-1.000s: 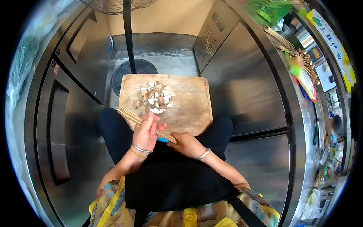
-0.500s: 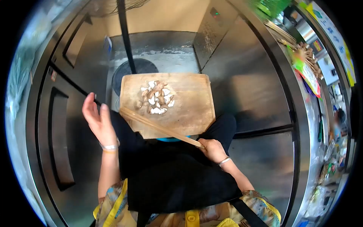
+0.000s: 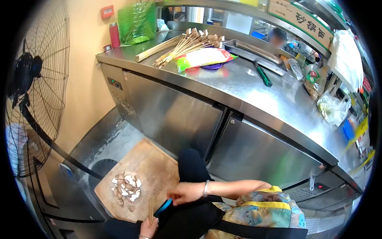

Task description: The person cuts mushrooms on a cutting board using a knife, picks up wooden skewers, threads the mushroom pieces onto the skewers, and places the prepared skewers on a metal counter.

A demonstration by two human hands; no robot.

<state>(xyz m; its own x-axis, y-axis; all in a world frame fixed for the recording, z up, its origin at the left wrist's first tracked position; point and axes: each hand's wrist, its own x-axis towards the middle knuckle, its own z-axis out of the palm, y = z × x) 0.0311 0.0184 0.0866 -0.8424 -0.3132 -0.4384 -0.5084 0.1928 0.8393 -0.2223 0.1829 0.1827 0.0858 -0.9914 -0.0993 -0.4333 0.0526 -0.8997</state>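
My left hand [image 3: 148, 228], low in the view, is closed around a bundle of wooden skewers [image 3: 151, 209] that points up in front of the cutting board. My right hand [image 3: 188, 193], its fingers curled downward, is over my lap beside a blue edge [image 3: 163, 207]. What its fingers hold, if anything, I cannot make out. On the wooden cutting board [image 3: 153, 165] in front of me lies a loose pile of cut brown-and-white mushroom pieces [image 3: 126, 188]. The lower ends of the skewers are hidden by my left hand.
A steel counter [image 3: 254, 87] runs along the right, carrying skewered mushrooms [image 3: 199, 35], a colourful packet [image 3: 203, 58], a metal tray [image 3: 254, 55] and a green-handled tool [image 3: 264, 75]. At the left stands a large fan [image 3: 30, 71]. Another person's head [image 3: 277, 37] shows beyond the counter.
My view has swung right, bringing the counter and fan into sight. The skewers have passed from my right hand to my left. My right hand is now beside the blue edge.
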